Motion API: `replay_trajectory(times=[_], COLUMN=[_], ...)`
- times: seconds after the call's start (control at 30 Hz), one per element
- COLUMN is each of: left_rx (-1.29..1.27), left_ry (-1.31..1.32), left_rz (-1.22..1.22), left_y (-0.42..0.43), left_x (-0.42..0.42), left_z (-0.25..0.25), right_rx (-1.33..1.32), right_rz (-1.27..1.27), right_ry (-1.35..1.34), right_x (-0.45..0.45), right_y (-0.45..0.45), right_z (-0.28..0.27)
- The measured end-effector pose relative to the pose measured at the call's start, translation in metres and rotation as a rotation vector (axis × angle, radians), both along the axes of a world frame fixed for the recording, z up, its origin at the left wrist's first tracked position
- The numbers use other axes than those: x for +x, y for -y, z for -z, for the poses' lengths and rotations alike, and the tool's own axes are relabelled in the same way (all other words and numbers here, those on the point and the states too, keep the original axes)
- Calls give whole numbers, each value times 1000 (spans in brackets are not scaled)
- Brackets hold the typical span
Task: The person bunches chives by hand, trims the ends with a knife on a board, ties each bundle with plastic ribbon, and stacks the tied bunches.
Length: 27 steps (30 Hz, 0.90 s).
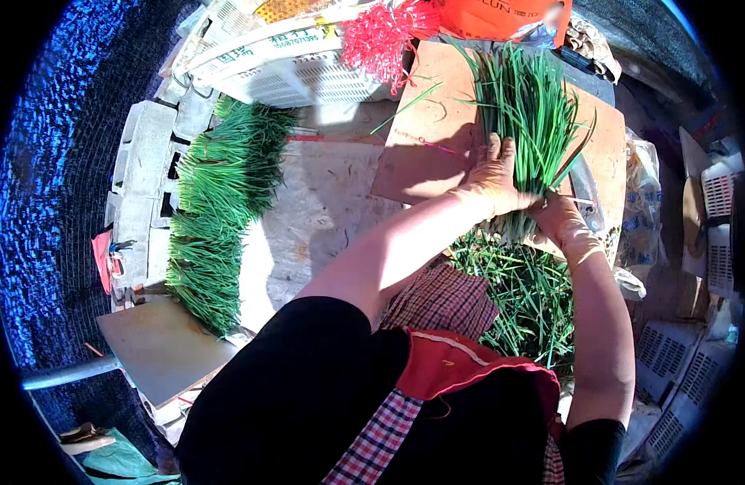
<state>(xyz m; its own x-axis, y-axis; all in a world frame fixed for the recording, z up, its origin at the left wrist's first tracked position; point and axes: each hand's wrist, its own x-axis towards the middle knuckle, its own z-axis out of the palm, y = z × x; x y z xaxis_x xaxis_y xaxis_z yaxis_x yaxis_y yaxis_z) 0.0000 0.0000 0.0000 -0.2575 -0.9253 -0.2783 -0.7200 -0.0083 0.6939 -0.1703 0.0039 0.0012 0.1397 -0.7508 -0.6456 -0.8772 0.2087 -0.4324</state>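
Observation:
A thick bunch of long green chives lies on a brown board, leaf tips pointing away from me. My left hand, in a pale glove, holds the bunch from its left side, with fingers along the leaves and the thumb side across the lower stems. Also gloved, my right hand grips the lower stems from the right; its fingertips are partly hidden. A few stray leaves and a thin red tie lie on the board beside the bunch.
Tied chive bundles form a row at the left, next to grey hollow blocks. Loose chives lie below my hands. Red plastic ties, a white crate and an orange bag are at the back.

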Motion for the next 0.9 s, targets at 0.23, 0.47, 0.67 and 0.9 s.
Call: replay_trajectory(times=[0.23, 0.47, 0.67, 0.9], left_rx=[238, 207, -68, -5], left_ry=[230, 271, 54, 207], left_rz=[234, 166, -107, -33], left_y=[16, 16, 28, 34], left_x=[13, 5, -20, -23], left_z=[-42, -23, -25, -14], right_rx=[-152, -178, -362, -555], right_rz=[-371, -17, -344, 157], right_ry=[-359, -333, -160, 392], right_x=[2, 24, 4, 3], right_y=[-1, -17, -12, -67], right_z=[15, 5, 14, -19])
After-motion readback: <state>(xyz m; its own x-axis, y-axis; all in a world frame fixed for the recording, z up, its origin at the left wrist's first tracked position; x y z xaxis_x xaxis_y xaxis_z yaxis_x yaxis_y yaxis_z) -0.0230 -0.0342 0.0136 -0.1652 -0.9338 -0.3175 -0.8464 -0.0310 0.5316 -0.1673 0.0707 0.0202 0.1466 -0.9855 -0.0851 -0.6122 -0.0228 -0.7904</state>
